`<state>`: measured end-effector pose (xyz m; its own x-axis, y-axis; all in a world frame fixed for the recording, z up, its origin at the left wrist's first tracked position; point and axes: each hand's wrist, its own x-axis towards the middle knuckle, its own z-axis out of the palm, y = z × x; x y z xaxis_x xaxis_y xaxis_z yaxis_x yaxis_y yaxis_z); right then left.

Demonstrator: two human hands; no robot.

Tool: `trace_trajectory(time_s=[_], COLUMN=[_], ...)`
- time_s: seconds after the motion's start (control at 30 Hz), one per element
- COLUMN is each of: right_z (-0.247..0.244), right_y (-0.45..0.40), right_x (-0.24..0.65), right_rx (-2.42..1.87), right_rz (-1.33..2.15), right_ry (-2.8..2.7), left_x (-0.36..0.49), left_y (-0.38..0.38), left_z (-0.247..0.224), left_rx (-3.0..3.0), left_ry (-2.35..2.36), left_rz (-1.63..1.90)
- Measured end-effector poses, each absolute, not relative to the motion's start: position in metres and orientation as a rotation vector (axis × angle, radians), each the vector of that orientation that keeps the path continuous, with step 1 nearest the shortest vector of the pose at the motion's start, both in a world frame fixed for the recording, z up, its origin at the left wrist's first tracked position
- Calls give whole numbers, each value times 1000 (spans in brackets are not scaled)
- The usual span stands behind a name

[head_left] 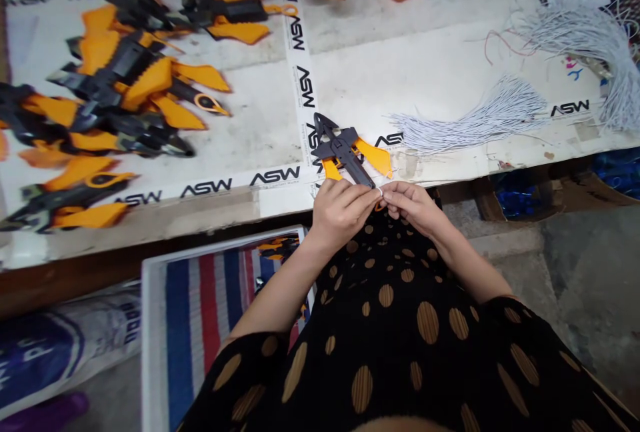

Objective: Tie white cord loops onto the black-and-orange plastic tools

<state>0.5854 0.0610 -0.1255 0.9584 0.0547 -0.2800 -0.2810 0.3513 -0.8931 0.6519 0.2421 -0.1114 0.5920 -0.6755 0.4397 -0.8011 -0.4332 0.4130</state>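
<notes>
A long white table [380,69], edged with black-lettered ASW tape [275,179], carries the work. Toward its left edge lies a heap of charcoal-and-orange moulded plastic parts [120,92], set in loose overlapping rows, probably so that each can be lifted singly. Toward the right edge, two sheaves of pale grey cord [470,122] fan out with their loose ends toward the middle, likely to let single strands be drawn off. Below the near edge stands a tray [146,339] lined with striped tarpaulin, holding a few more parts.

The person, in a black dress with tan ovals [390,299], works at the near edge. The left hand [340,212] and right hand [413,209] are drawn close together. The left grip is closed on the lower end of one plastic part [345,149], its orange wings lying on the table near the edge. The right grip pinches a small white loop [379,191] at the fingertips, against the part's end, apparently held close for fine control. An orange loop [381,205] shows just beneath, partly hidden.
</notes>
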Motion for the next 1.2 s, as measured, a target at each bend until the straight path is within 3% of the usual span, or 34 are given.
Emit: trace_trajectory(time_s=[0.23,0.4,0.57,0.67,0.97,1.2], right_z=[-123,-122,-119,-114,-111,-117], right_y=[62,63,65,61,56,72], right_x=[587,585,581,582,586,580], right_rx=[-1276,-1291,-1542,-1810,-1474,-1660], right_rz=[200,189,-93,-217,336,-34], right_ry=[305,220,52,-74,109,205], left_x=[661,649,639,643,651,635], left_y=[252,244,231,233,245,242], left_z=[-120,-120,-116,-114,-110,-117], left_rx=[2193,2076,1766,1592,1834,2048], left_ry=[-1350,-1102,-510,-387,-915,-804], left_rz=[311,362,-290,-566,-50,76])
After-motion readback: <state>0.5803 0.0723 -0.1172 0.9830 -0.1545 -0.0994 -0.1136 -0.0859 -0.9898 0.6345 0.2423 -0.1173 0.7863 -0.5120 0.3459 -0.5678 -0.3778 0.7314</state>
